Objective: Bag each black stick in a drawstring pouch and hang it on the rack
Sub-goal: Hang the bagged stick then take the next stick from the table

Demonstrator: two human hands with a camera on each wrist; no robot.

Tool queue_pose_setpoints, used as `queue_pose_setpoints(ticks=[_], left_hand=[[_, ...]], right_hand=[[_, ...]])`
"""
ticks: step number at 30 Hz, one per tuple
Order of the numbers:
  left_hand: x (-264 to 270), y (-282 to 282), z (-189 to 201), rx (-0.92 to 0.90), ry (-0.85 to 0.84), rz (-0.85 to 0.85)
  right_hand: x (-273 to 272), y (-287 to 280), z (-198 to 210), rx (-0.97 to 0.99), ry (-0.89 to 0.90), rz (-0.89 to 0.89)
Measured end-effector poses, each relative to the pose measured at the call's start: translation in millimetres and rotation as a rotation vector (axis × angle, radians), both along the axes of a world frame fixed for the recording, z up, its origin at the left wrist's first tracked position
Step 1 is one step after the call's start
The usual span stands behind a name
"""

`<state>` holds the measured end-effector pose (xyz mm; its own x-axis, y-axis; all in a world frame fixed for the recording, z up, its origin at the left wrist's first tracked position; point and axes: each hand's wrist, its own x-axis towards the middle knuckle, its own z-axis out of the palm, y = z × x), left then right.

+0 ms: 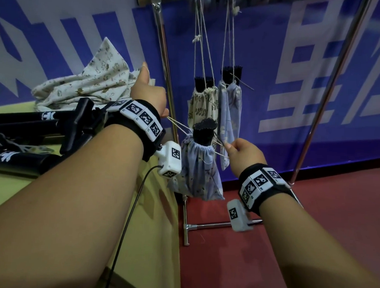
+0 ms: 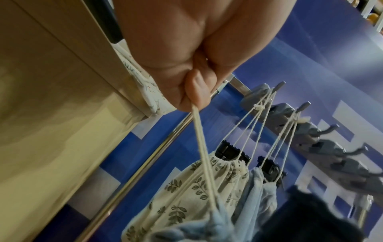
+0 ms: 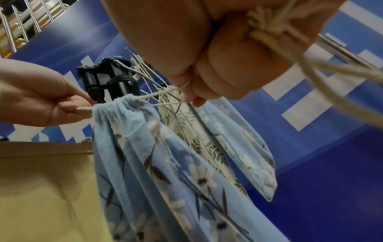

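Gripping: you are pinching the drawstrings of the blue pouch (image 1: 198, 166) from both sides, and they are running taut to its gathered neck.
Left hand (image 1: 151, 96): your fingers are curling round the left cord (image 2: 199, 135); your thumb is sticking up.
Right hand (image 1: 245, 155): your fingertips are pinching the right cord (image 3: 163, 96), with a knotted loop of it lying over your fingers in the right wrist view.
Stick (image 1: 203, 132): its black toothed head is poking out of the cinched neck, and the rest is sitting inside the blue pouch.
Pouch position: it is hanging between your hands, just off the table (image 1: 30, 193) edge and in front of the rack (image 1: 164, 62).
Rack: a leaf-print pouch (image 1: 202, 103) and a second blue one (image 1: 229, 108) are hanging by their cords from grey hooks (image 2: 277, 88), each with a black head showing.
Table: more black sticks (image 1: 29, 119) are lying by your left forearm, with a printed cloth (image 1: 89, 83) heaped behind them.
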<state>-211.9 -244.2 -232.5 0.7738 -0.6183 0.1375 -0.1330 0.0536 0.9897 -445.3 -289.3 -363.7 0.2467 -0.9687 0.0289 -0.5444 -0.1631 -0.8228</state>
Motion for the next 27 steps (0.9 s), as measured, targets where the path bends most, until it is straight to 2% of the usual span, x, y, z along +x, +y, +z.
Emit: queue_pose_setpoints(ticks=[6, 9, 11, 17, 23, 27], left_hand=[[-19.2, 4.8, 3.6, 0.109, -0.158, -0.003], [-29.6, 7.0, 5.6, 0.138, -0.197, -0.029], [-36.8, 7.4, 4.9, 0.13, -0.177, -0.057], [-40.4, 7.9, 5.3, 0.056, -0.022, -0.044], [-37.7, 11.1, 7.5, 0.309, -0.058, -0.115], [-45.9, 12.4, 9.0, 0.383, 0.135, -0.2]], right_hand=[[-2.7, -5.6, 3.0, 0.037, -0.072, 0.02], [-6.0, -5.4, 10.1, 0.201, -0.321, 0.066], [-7.7, -3.2, 16.8, 0.333, -0.483, 0.102], [-4.4, 2.1, 34.3, 0.55, -0.739, 0.226], [-2.9, 1.3, 37.6, 0.556, -0.811, 0.22], [-3.0, -0.5, 38.6, 0.574, -0.867, 0.161]])
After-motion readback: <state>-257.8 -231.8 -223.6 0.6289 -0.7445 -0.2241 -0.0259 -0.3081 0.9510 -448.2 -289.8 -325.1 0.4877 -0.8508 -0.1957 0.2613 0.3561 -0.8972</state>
